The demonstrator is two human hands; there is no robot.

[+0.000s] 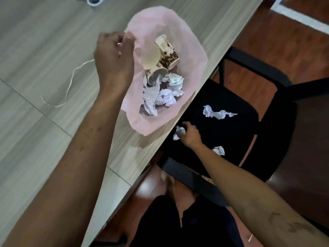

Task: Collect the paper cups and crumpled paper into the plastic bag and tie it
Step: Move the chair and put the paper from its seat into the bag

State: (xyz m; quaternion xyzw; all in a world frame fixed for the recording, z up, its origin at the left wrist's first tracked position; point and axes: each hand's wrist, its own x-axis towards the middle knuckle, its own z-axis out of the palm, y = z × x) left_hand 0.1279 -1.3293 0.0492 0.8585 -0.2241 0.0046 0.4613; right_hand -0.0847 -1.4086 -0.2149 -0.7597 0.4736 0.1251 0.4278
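Lying open-mouthed on the pale wood-grain laminate table [44,41], the thin translucent pink plastic bag [188,50] sits near the table's right edge, film wrinkled and soft, its long axis running from the far end toward the near edge. Left hand [114,57] is at the bag's left rim, fingers curled and pinching the pink film, lifting that side up. Inside the bag: two paper cups, both tipped on their sides, smooth cream card with brown coffee-bean print. The upper cup [168,54] has its base toward the far right; the lower cup [156,75] has its open mouth facing down toward the near end of the bag. Just below the cups, several balls of crumpled white paper [163,95] lie bunched, sharply creased, touching each other and the lower cup's rim. Right hand [190,134] reaches down past the table edge to the black fabric seat of an office chair [231,97], fingers curled round a small crumpled paper wad [179,131], gripping it at the seat's left side, just under the bag's near lip. Two more wads lie on the seat: a long twisted one [217,113] lying left to right, beyond the hand, and a small round one [219,150] just beside the right wrist. A thin pale string [71,82] curls loose on the table left of the left hand, apart from the bag. Reddish-brown floor [293,41] shows beyond the chair.
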